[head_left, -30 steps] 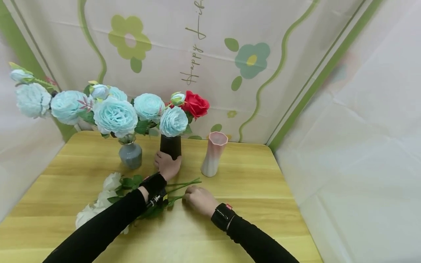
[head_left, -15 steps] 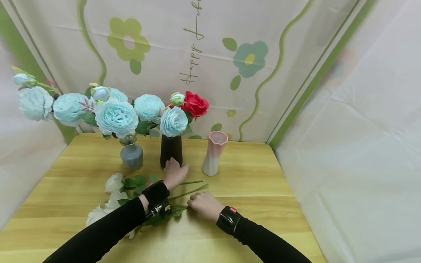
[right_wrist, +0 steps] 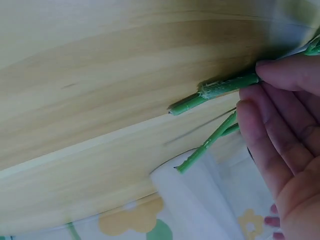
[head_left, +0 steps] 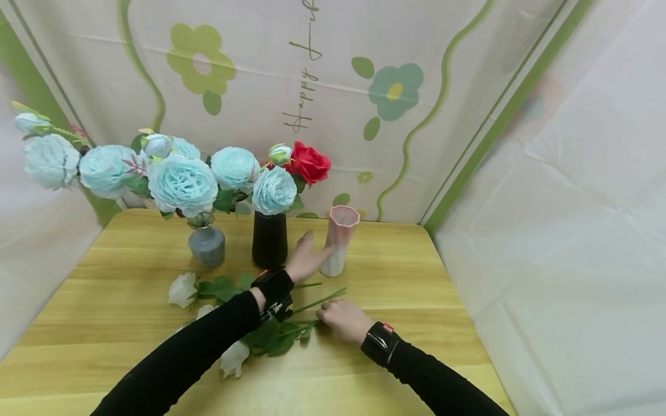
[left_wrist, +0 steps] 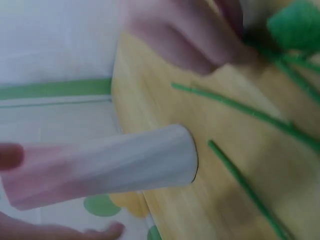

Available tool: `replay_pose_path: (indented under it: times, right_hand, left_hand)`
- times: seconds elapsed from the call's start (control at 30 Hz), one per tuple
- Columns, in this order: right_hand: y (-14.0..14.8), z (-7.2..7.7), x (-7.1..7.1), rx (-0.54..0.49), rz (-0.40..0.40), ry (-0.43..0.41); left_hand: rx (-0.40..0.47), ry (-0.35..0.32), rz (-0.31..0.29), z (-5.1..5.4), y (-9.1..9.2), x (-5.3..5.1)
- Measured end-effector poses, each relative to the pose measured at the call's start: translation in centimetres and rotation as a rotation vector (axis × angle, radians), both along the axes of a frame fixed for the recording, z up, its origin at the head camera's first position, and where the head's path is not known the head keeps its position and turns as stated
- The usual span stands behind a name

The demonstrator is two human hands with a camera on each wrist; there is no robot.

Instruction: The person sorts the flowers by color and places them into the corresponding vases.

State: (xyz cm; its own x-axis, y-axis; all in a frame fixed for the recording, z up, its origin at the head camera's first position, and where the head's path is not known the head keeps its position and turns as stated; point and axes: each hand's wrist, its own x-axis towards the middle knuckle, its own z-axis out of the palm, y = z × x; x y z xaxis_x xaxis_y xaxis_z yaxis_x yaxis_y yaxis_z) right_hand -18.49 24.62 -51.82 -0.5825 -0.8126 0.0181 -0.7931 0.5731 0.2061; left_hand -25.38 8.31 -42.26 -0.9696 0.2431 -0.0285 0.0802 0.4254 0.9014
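Flowers (head_left: 182,184), lt. blue, upper left of frame, above grey vase (head_left: 206,247) mid-left. White roses (head_left: 182,290) lie lower left-ctr. Black vase (head_left: 269,240) near ctr. L hand (head_left: 306,260), fingers wide, just beside pink-white vase (head_left: 340,238) right of ctr; can't tell if touching. R hand (head_left: 344,319), lower ctr-right, pinches green stem (right_wrist: 227,87).

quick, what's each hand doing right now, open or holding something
Left hand: open, beside the pink-and-white vase; contact unclear.
Right hand: closed, pinching a green stem.
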Motion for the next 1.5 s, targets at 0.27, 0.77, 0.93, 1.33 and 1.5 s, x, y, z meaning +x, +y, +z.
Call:
replay_pose_path:
  times: [0.27,0.77,0.93,1.33,1.5]
  right_hand:
    - [1.3,-0.2,-0.2,-0.024,0.033,0.043]
    - [1.4,0.0,-0.8,-0.009,0.022,0.006]
    - [0.3,0.3,-0.4,-0.045,0.006,-0.027]
    - [-0.8,0.0,-0.8,-0.038,0.052,0.019]
    - [-0.7,0.1,-1.1,-0.068,0.086,0.055]
  left_hand:
    - [0.089,0.084,-0.081,-1.0,1.3,-3.6]
    - [0.194,0.175,-0.092,-0.2,3.7,-5.8]
    - [0.224,0.188,-0.118,-0.8,4.0,-6.3]
    - [0.196,0.158,-0.138,-1.2,4.3,-6.8]
    - [0.177,0.152,-0.120,-1.0,4.3,-6.7]
